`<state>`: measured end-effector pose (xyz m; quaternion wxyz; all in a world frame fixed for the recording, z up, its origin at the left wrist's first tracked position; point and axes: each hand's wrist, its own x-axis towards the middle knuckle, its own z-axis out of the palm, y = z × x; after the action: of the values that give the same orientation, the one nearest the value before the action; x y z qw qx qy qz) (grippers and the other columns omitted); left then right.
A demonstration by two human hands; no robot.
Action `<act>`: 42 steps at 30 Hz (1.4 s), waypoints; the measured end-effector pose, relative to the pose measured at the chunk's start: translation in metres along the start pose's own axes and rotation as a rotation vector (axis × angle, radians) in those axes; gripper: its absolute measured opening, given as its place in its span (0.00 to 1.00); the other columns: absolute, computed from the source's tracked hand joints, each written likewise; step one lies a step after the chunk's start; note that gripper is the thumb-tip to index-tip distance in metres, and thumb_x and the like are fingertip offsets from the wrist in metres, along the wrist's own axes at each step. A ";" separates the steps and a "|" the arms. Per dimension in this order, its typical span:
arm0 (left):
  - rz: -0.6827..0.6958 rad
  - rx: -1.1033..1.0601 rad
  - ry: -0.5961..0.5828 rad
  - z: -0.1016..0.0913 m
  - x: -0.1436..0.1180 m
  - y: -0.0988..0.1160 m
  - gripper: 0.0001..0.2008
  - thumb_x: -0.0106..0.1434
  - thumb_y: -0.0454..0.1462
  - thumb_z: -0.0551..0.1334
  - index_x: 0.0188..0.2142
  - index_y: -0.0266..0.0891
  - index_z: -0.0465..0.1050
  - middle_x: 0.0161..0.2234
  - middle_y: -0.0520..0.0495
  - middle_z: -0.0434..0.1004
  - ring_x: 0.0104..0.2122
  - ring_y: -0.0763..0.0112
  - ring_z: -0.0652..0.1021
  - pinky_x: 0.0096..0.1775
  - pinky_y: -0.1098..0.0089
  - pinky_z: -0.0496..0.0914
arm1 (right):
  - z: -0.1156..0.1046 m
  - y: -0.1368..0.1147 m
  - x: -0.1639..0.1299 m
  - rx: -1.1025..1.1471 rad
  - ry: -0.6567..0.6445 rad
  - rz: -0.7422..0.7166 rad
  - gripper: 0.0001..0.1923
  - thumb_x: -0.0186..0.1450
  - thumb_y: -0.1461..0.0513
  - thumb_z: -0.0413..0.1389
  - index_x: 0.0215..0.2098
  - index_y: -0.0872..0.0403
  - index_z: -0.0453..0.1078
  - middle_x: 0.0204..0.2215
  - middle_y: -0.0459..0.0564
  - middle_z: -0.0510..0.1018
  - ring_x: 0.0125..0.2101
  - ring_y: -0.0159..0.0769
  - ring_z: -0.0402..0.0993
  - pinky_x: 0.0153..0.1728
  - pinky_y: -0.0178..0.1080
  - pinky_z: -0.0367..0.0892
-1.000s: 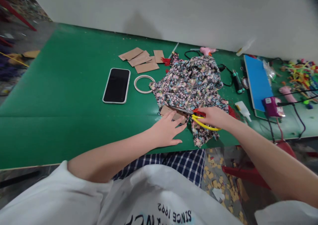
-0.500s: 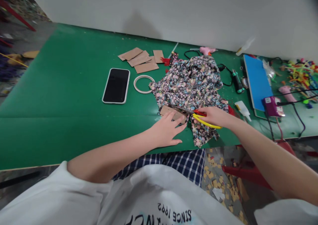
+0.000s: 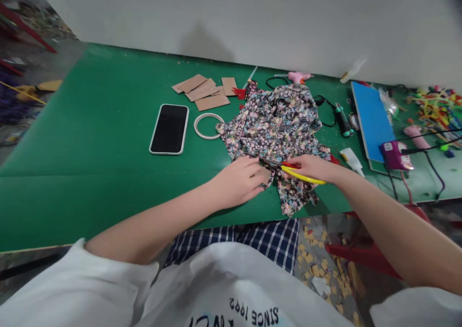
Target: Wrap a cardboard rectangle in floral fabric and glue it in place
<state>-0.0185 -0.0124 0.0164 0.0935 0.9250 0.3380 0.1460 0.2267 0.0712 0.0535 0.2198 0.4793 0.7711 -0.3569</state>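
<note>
Floral fabric (image 3: 277, 124) is lying crumpled on the green table (image 3: 90, 149), spreading from the far side near the wall down to the near edge, where a loose strip of it is hanging just over the lip. Yellow-handled scissors (image 3: 294, 171) are sitting in the right hand (image 3: 312, 167), whose fingers are curling closed around the handle loops, and the dark blades are pointing left into the near part of the cloth; how far the blades are parting cannot be told. Just left of the blade tips, the left hand (image 3: 241, 181) is pressing down on the fabric edge with fingers bent, covering most of a brown cardboard piece (image 3: 266, 175) that is peeking out beside the fingertips; whether it is pinching or only pressing is not clear. Further left, a dark phone (image 3: 169, 128) is lying face up with a white ring (image 3: 208, 125) just beside it, and a small stack of cardboard rectangles (image 3: 204, 90) is resting behind them. To the right of the cloth, a white glue bottle (image 3: 352, 161), a blue board (image 3: 371, 120) and a purple device (image 3: 394, 155) with cables are sitting near one another.
</note>
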 end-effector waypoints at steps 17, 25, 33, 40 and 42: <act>-0.128 -0.229 -0.030 0.013 0.051 -0.105 0.08 0.61 0.39 0.60 0.32 0.39 0.76 0.36 0.48 0.75 0.40 0.68 0.70 0.46 0.68 0.58 | 0.005 -0.017 -0.003 -0.271 0.039 0.118 0.35 0.48 0.33 0.47 0.39 0.50 0.62 0.33 0.52 0.76 0.28 0.42 0.72 0.24 0.35 0.57; -0.109 -0.320 0.005 0.008 0.049 -0.105 0.08 0.61 0.39 0.60 0.32 0.38 0.75 0.36 0.48 0.77 0.38 0.69 0.73 0.45 0.67 0.60 | 0.000 -0.020 -0.002 -0.241 -0.045 0.129 0.35 0.48 0.32 0.46 0.38 0.50 0.60 0.33 0.50 0.76 0.31 0.43 0.72 0.27 0.37 0.60; -0.139 -0.372 0.025 0.005 0.048 -0.105 0.07 0.60 0.38 0.60 0.32 0.37 0.75 0.34 0.47 0.77 0.37 0.69 0.73 0.42 0.69 0.63 | -0.002 -0.025 -0.001 -0.313 0.023 0.190 0.35 0.47 0.32 0.48 0.36 0.50 0.60 0.30 0.51 0.76 0.27 0.43 0.72 0.22 0.35 0.57; -0.156 -0.383 0.027 0.006 0.048 -0.105 0.07 0.59 0.37 0.60 0.32 0.36 0.75 0.34 0.46 0.76 0.36 0.69 0.73 0.41 0.69 0.64 | 0.000 -0.027 0.006 -0.349 0.093 0.114 0.33 0.50 0.34 0.47 0.38 0.50 0.62 0.29 0.51 0.77 0.27 0.42 0.72 0.22 0.35 0.55; -0.157 -0.386 0.027 0.007 0.048 -0.105 0.07 0.59 0.37 0.61 0.32 0.36 0.75 0.34 0.46 0.76 0.36 0.69 0.74 0.41 0.69 0.64 | 0.000 -0.025 0.007 -0.359 0.104 0.103 0.29 0.55 0.37 0.45 0.38 0.51 0.62 0.30 0.51 0.77 0.27 0.42 0.72 0.22 0.35 0.55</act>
<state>-0.0441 0.0975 -0.0085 0.2755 0.8586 0.3763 0.2127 0.2016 0.0680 0.0574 0.2795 0.4890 0.8072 -0.1768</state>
